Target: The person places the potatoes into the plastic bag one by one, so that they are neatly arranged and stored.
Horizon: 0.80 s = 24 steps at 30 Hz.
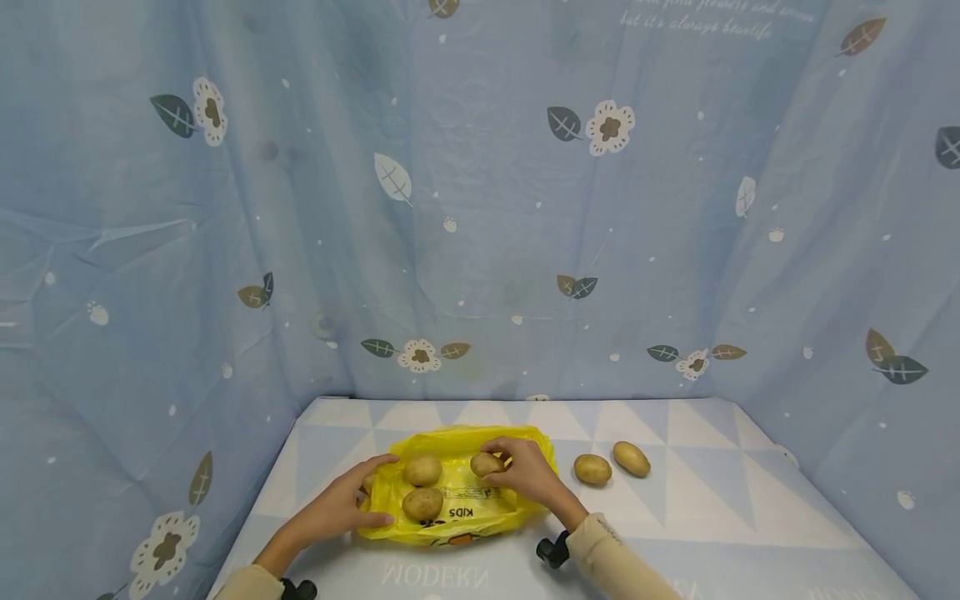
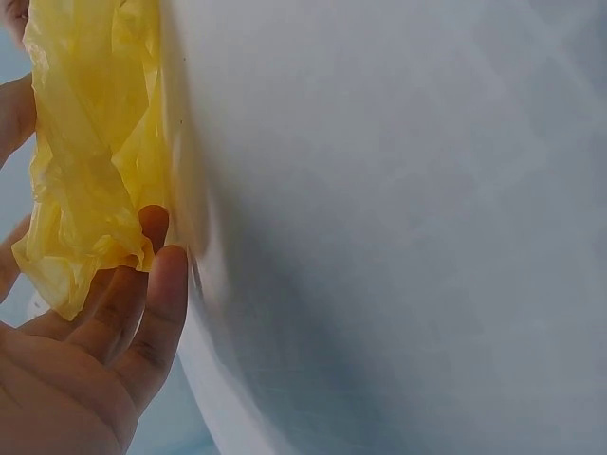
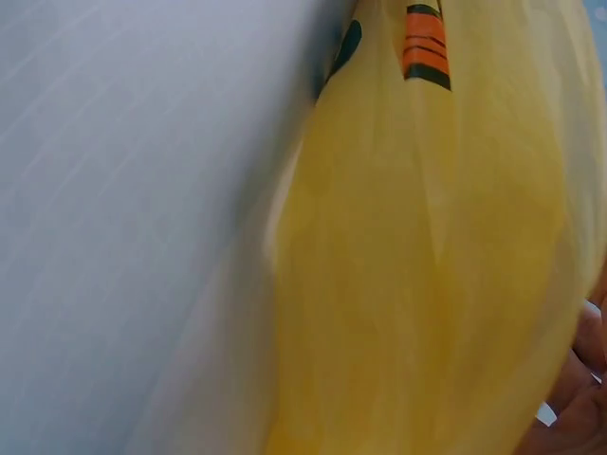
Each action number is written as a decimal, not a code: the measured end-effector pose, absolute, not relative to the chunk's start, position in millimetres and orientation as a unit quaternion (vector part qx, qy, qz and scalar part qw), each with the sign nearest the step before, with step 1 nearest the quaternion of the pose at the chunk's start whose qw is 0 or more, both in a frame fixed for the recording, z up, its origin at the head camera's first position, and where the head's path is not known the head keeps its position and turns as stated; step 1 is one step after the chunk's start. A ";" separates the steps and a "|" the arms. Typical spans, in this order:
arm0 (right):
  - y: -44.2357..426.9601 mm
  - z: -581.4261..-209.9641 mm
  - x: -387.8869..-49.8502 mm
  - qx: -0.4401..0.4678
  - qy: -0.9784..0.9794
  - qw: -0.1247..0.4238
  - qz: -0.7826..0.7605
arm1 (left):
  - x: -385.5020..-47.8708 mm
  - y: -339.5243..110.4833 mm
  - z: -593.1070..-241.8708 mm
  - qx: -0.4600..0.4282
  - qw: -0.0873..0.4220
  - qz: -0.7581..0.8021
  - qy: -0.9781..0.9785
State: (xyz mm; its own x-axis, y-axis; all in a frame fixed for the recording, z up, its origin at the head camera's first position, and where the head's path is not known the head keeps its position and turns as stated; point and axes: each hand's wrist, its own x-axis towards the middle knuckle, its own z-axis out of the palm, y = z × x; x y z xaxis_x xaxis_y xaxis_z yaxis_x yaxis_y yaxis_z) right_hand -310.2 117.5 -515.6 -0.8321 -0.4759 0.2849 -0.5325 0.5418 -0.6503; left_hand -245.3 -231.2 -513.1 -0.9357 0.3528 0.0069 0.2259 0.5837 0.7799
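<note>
A yellow plastic bag lies spread open on the table, its mouth facing up. Two potatoes rest inside, toward its left end. My right hand reaches over the bag's right side and pinches another potato between thumb and fingers, over the bag's inside. At the left end my left hand holds the bag, thumb at the near rim and index finger at the far rim. In the left wrist view, its other fingers bend under the crumpled plastic. The right wrist view shows mostly the bag's side.
Two more potatoes, a nearer one and a farther one, lie on the table right of the bag. A patterned cloth covers the table. Blue printed curtains stand behind and at both sides.
</note>
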 end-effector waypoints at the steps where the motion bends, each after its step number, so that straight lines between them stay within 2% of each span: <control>1: 115.4 -516.5 -310.4 0.289 -0.878 0.035 0.381 | -245.0 -231.2 -513.4 0.161 0.075 0.426 0.887; 18: 90.1 -528.1 -312.8 0.290 -0.876 -0.015 0.386 | -243.5 -231.5 -516.0 0.160 0.074 0.423 0.889; 24: 82.8 -526.3 -314.8 0.296 -0.876 -0.015 0.380 | -245.0 -232.4 -516.6 0.160 0.071 0.423 0.889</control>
